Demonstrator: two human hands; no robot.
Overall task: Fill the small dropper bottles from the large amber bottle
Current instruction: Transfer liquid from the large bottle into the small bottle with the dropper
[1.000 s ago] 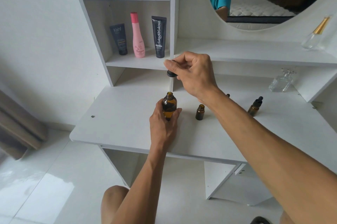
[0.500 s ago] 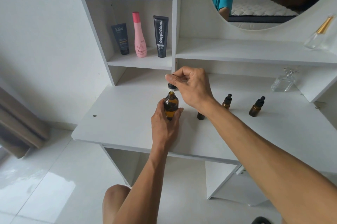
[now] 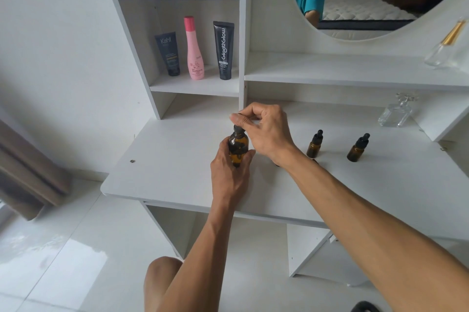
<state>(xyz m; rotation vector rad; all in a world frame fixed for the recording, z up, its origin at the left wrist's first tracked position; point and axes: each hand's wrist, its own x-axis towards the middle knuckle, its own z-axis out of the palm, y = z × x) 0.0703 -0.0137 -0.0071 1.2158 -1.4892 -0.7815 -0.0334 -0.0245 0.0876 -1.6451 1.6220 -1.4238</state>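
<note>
Pinching the black dropper cap (image 3: pixel 238 129) between thumb and forefinger, right hand (image 3: pixel 266 134) directly over the neck of the large amber bottle (image 3: pixel 238 146). Left hand (image 3: pixel 229 167) wrapped round that bottle, upright on the white desk (image 3: pixel 165 159). Two capped small dropper bottles (image 3: pixel 314 144) standing near, to the right.

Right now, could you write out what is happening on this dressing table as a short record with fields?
Surface: white dressing table
Left hand: grips the large amber bottle, upright on the table
Right hand: fingers pinch the black dropper top at the bottle's mouth
Capped small dropper bottles: one just right of the right wrist, another further right
Other small bottle: mostly hidden behind the right wrist
Shelf behind: dark tube, pink bottle, black tube
</note>
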